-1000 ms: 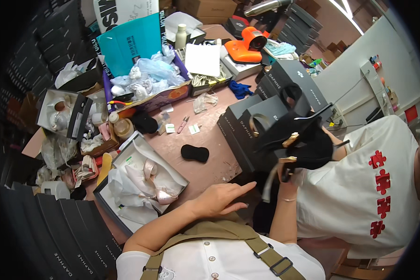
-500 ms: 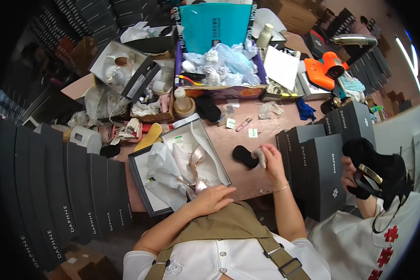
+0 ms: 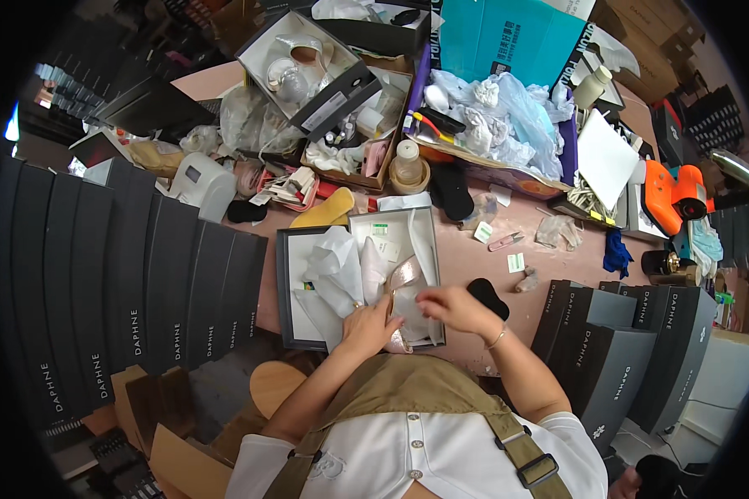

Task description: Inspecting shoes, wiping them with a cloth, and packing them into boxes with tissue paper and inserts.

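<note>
A pair of pale pink metallic dress shoes lies in an open shoebox with grey outside and white lining. White tissue paper fills the box's left part. My left hand reaches over the near edge, its fingers and thumb closed round the shoe nearest me. Just right of it, my right hand hovers over the box's right side, fingers loosely bent and apart, holding nothing visible. A small crumpled beige cloth rests on the table beyond it. Partly behind my right hand sits a black oval pad.
Stacked dark shoeboxes line the left, with more shoeboxes at the right. A purple-edged carton of crumpled plastic and tissue stands behind. Pink snips, a glue jar and an orange tool are on the table.
My right hand has let go of the beige cloth and moved left to the shoebox. My left hand has moved in onto a shoe. The view has shifted; the person at right is mostly out of sight.
</note>
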The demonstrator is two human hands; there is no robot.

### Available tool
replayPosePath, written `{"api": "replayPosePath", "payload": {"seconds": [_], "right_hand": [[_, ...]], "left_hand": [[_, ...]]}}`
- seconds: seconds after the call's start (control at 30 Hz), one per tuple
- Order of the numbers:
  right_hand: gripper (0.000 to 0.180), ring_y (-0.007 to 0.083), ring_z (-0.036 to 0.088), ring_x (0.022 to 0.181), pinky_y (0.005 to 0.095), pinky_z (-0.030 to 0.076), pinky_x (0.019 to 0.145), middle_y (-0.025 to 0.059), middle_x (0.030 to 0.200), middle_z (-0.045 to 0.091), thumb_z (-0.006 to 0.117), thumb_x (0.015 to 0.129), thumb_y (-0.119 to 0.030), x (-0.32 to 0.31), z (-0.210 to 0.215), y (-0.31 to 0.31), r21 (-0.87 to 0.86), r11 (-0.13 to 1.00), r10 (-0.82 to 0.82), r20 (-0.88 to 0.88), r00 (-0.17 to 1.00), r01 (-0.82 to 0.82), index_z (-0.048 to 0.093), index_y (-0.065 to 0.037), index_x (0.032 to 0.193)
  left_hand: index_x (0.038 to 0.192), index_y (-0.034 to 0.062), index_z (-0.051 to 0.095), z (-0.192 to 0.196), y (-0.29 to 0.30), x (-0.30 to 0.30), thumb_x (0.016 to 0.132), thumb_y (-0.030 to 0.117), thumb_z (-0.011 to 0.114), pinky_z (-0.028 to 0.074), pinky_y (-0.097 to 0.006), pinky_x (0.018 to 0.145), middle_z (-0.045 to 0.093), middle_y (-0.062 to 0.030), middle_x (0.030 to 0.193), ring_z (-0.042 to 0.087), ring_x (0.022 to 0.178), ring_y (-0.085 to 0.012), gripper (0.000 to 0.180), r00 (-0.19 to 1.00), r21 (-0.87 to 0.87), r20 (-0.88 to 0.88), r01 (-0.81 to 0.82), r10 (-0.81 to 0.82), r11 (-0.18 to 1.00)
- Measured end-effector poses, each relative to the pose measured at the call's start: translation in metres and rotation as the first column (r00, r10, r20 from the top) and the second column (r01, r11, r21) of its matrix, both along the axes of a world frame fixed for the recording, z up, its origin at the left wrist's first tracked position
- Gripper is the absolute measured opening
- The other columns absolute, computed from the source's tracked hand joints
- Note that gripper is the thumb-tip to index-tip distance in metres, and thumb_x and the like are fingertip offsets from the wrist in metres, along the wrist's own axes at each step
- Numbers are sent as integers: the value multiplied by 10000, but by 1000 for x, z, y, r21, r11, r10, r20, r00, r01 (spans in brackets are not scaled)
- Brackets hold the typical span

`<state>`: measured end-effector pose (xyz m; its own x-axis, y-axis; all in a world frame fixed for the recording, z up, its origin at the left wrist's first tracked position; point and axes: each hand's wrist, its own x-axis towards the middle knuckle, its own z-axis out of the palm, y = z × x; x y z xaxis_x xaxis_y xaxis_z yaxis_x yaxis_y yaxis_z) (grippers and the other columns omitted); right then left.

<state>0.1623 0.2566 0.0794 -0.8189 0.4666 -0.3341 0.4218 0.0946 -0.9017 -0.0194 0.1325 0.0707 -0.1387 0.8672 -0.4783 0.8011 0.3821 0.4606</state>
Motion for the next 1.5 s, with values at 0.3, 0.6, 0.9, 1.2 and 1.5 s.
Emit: {"api": "replayPosePath", "payload": {"seconds": [0.3,0.6,0.9,1.2,1.5], "right_hand": [[449,221,615,953,316,506,789,152,1081,618,647,861,-207,-5,-28,-71,-220,920,-347,-78,934,324,509,34,1214],[889,210,485,1149,314,463,882,200,1327,412,731,775,-159,-52,-6,-66,3,885,-438,-328,837,465,158,7,1435],[732,196,532,1084,294,446,901,174,1187,537,690,791,-97,-52,11,-54,207,917,-292,-238,926,342,271,34,1377],[886,269,454,1232,379,430,948,186,1466,255,762,749,-204,-17,71,-88,283,957,127,-228,965,-59,222,-82,1441],[542,262,587,1063,366,464,928,146,1114,617,705,756,-331,22,57,-75,-682,697,-545,-302,782,222,600,50,1127]], "left_hand": [[746,31,695,-29,27,-39,715,331,545,491,-434,655,655,-205,774,648,717,-338,338,982,-142,74,181,-172,973],[1024,-13,598,44,-56,-54,884,123,528,438,-201,558,605,23,807,551,665,-38,207,505,-257,833,-13,228,966],[1089,-5,560,0,-67,18,960,199,474,495,-257,752,624,-53,967,606,849,-108,256,-205,-466,884,-450,420,762],[1053,56,508,8,-48,2,955,141,480,499,-284,777,600,-47,1009,604,893,-122,133,-225,-356,925,-798,307,487],[1306,-2,419,-41,-33,-142,824,85,603,462,-365,874,576,-214,1136,588,997,-322,523,787,443,418,-612,453,655]]}}
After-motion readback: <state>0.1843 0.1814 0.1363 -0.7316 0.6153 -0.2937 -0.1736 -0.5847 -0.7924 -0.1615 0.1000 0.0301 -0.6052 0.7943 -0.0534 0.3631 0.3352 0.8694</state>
